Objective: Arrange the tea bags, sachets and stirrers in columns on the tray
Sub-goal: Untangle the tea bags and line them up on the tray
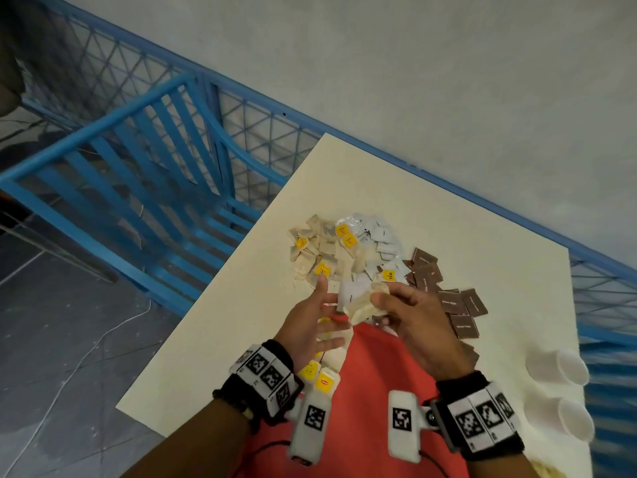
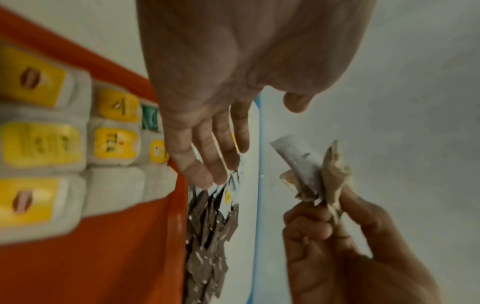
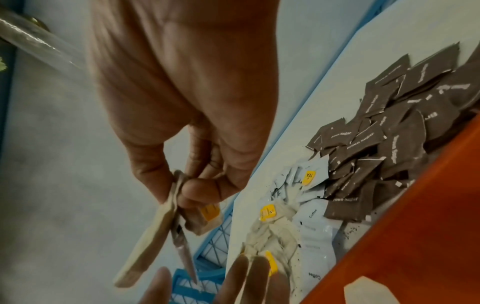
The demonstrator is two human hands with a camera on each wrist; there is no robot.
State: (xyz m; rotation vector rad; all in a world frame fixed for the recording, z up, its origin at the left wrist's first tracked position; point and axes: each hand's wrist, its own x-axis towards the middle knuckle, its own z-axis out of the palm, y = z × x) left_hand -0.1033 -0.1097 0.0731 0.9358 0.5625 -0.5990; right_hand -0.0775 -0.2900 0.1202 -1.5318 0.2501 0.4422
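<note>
Orange-red tray (image 1: 372, 360) near, on a cream table (image 1: 482, 236). Pale beige tea bags (image 1: 313, 250) with yellow tags, far left of the pile. White sachets (image 1: 382, 236) with dark lettering in the middle; brown sachets (image 1: 458, 301) with white lettering to the right. White cups (image 1: 572, 367) at the near right edge. Blue railing (image 1: 138, 160) with grey mesh beyond, against a grey-white wall (image 1: 448, 63). Black wristbands (image 1: 265, 374) with black-and-white square code patterns on white blocks.

Soft, even daylight — wrist views blurred
</note>
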